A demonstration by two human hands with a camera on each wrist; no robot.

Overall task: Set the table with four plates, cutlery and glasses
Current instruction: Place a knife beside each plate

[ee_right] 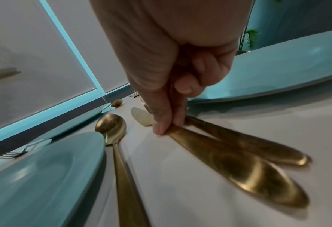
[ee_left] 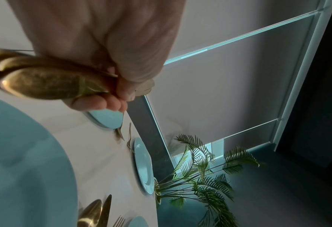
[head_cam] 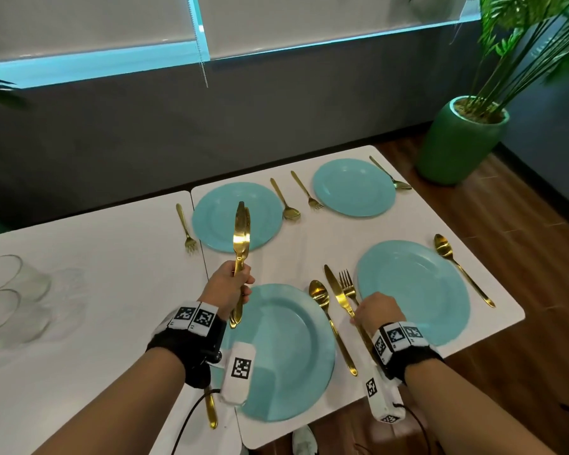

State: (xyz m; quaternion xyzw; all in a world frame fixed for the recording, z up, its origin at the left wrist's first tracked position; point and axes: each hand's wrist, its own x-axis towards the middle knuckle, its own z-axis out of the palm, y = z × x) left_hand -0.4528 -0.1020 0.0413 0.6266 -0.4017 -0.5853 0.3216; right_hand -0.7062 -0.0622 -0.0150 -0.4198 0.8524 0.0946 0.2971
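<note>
Four turquoise plates lie on the white table [head_cam: 309, 244]: far left [head_cam: 260, 205], far right [head_cam: 353, 187], near left [head_cam: 283, 349] and near right [head_cam: 414, 290]. My left hand [head_cam: 230, 284] grips a bundle of gold knives [head_cam: 241, 238] by their handles [ee_left: 44, 79], blades pointing up above the table. My right hand [head_cam: 372, 310] pinches a gold knife [head_cam: 337, 293] that lies flat between the two near plates. Its handle [ee_right: 229, 161] sits beside a fork handle [ee_right: 248, 144]. A gold spoon [ee_right: 112, 127] lies to its left.
Several clear glasses [head_cam: 7, 290] stand in a group at the table's left. Gold forks [head_cam: 186, 228] and spoons [head_cam: 284, 200] lie beside the plates, and one gold handle [head_cam: 211, 408] shows under my left wrist. A potted palm [head_cam: 463, 139] stands on the wood floor at the right.
</note>
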